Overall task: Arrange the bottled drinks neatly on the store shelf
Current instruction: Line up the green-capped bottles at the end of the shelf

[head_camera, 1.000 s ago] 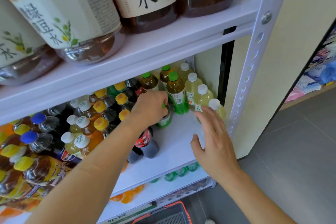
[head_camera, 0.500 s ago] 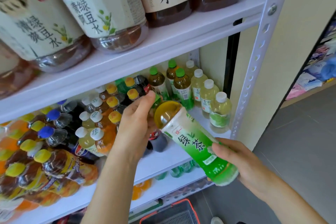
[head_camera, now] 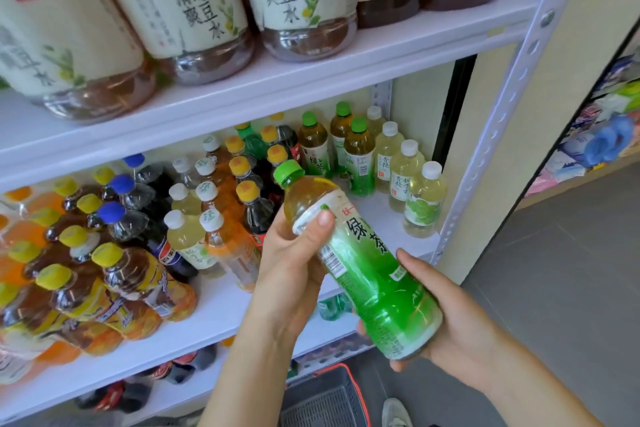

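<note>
Two hands shared one green-labelled plastic tea bottle with green cap (head_camera: pixel 363 263), tilted, cap toward white metal shelf (head_camera: pixel 221 315), held in air just before it. Our left hand (head_camera: pixel 294 274) wrapped shoulder, thumb on label; our right hand (head_camera: pixel 450 319) cupped base, fingers curled. We judged grip meant for turning label forward; bare spot before matching green-capped tea bottles (head_camera: pixel 358 156) suited it.

Big bottles (head_camera: pixel 194 0) and basket (head_camera: pixel 322 399) partly beyond the frame edges

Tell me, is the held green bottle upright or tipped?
Tipped: the green tea bottle slants, top up-left, bottom lower-right, gripped by left hand and right hand.
</note>
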Demonstrator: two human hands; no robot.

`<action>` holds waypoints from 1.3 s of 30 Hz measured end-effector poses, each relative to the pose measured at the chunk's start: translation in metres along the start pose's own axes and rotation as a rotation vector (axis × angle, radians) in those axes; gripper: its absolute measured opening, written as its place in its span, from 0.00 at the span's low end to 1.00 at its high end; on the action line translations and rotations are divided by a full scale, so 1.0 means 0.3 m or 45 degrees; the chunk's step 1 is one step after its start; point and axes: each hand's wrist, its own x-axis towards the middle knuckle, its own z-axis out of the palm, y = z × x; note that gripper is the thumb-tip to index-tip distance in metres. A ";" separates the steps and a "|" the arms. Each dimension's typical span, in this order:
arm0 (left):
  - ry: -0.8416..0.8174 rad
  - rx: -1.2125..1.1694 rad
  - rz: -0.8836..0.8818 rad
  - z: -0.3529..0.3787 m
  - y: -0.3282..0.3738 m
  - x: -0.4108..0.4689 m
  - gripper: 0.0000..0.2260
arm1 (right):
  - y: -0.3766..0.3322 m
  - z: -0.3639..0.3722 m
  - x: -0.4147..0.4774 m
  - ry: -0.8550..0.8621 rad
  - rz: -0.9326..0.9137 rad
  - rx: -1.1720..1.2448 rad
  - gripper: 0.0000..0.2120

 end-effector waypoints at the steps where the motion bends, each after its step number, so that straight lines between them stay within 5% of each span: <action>1: 0.038 0.011 0.031 -0.010 0.009 -0.016 0.29 | 0.009 0.027 -0.006 0.104 -0.101 -0.105 0.24; 4: 0.142 0.039 0.112 -0.035 0.048 -0.060 0.22 | 0.043 0.109 -0.040 0.294 -0.423 -0.540 0.21; 8: 0.153 0.017 0.104 -0.056 0.099 -0.116 0.24 | 0.128 0.195 -0.070 0.432 -0.720 -0.759 0.30; 14: -0.004 0.214 -0.046 -0.111 0.131 -0.185 0.32 | 0.232 0.267 -0.080 0.741 -1.094 -1.001 0.27; 21: 0.008 0.100 -0.039 -0.097 0.103 -0.217 0.31 | 0.257 0.291 -0.078 1.025 -1.483 -1.582 0.23; 25: 0.002 -0.021 -0.011 -0.085 0.109 -0.212 0.31 | 0.238 0.286 -0.108 0.871 -1.431 -1.167 0.24; 30: -0.053 -0.167 -0.007 -0.071 0.123 -0.197 0.26 | 0.194 0.307 -0.133 0.337 -0.635 0.104 0.35; 34: -0.179 -0.223 -0.056 -0.069 0.131 -0.191 0.28 | 0.180 0.297 -0.136 0.054 -0.541 0.243 0.34; 39: -0.244 0.010 -0.257 -0.060 0.149 -0.162 0.33 | 0.194 0.305 -0.135 0.344 -0.880 -0.080 0.21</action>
